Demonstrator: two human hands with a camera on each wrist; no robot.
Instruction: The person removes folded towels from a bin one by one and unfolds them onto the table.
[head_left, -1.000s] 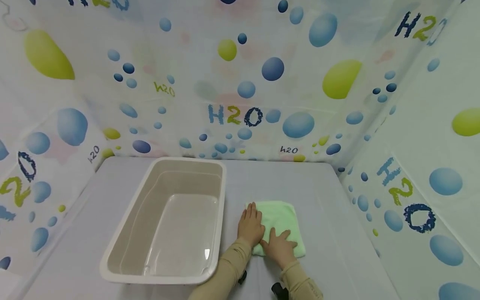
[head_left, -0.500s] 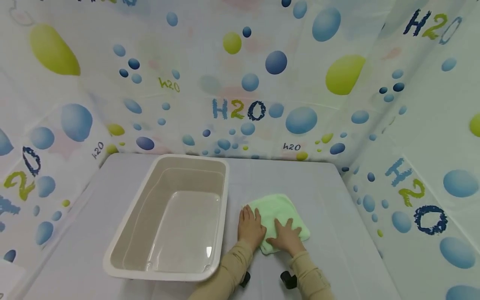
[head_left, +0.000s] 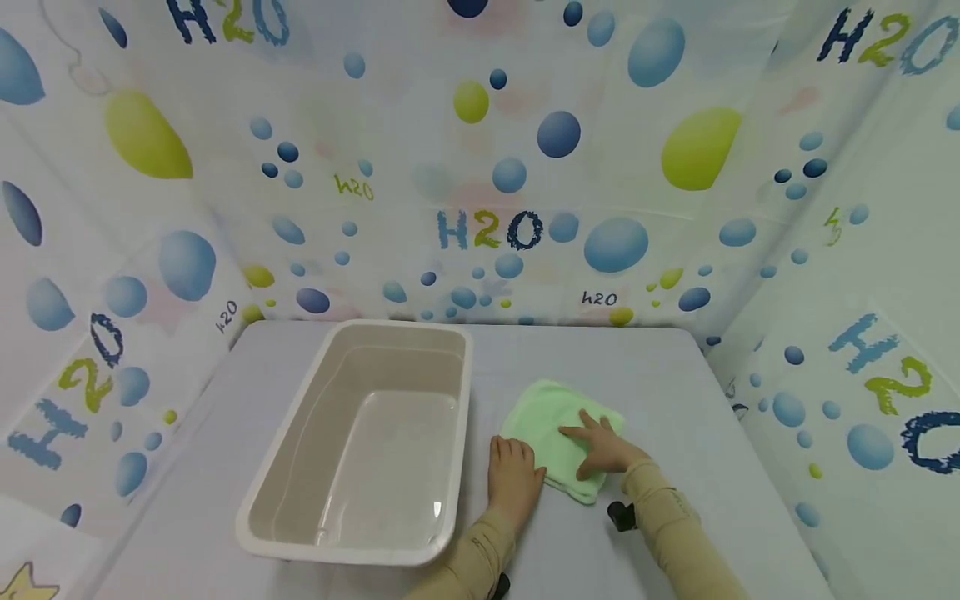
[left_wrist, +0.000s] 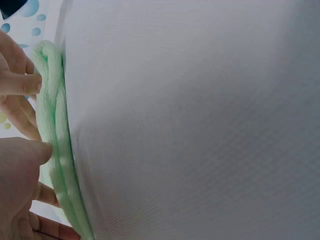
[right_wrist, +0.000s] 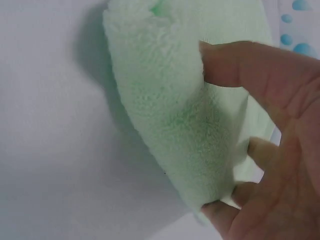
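A folded light green cloth point(head_left: 551, 408) lies at an angle on the table, to the right of the basin. My left hand point(head_left: 515, 477) rests at the cloth's near left corner. In the left wrist view, its thumb and fingertips touch the folded edge of the cloth point(left_wrist: 56, 120). Spread over the cloth's right part is my right hand point(head_left: 606, 446), fingers pointing left. The right wrist view has the thumb and fingertips of the right hand point(right_wrist: 290, 130) touching the fluffy, layered edge of the cloth point(right_wrist: 170, 110).
A deep beige basin point(head_left: 462, 433) stands left of the cloth, with my left forearm near its front right corner. White covering spreads over the table point(head_left: 697, 400). Patterned sheets point(head_left: 420, 108) with blue and green drops rise behind and at both sides.
The cloth has turned counterclockwise on the table. My right hand has moved right and a little away from me; my left hand has slid to the cloth's corner. The head view has shifted slightly.
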